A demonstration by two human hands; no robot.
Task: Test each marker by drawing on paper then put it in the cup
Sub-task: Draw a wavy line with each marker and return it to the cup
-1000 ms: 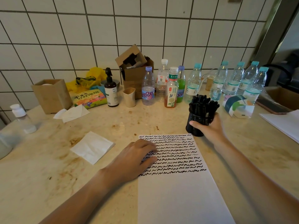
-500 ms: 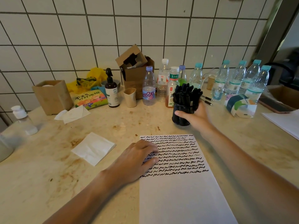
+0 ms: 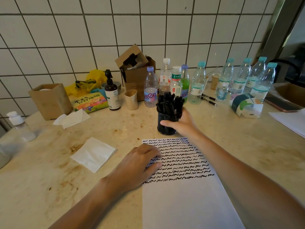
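A black mesh cup (image 3: 165,124) packed with several black markers (image 3: 170,103) stands on the counter just beyond the paper's top edge. My right hand (image 3: 180,122) grips the cup from its right side, thumb across the front. The white paper (image 3: 184,200) lies in front of me, its upper half covered with rows of black squiggles. My left hand (image 3: 138,164) rests on the paper's left edge, fingers lying over the squiggles. Two loose pens (image 3: 208,100) lie at the back near the bottles.
Several water and drink bottles (image 3: 197,83) line the tiled wall. A cardboard box (image 3: 135,73), pump bottle (image 3: 112,95) and small beige cup (image 3: 131,99) stand behind the mesh cup. A folded tissue (image 3: 94,153) lies left of the paper. A phone (image 3: 283,104) lies at right.
My right hand has slid the mesh cup of markers leftward, from beside the paper's top right corner to above its top edge. My left hand has stayed on the paper.
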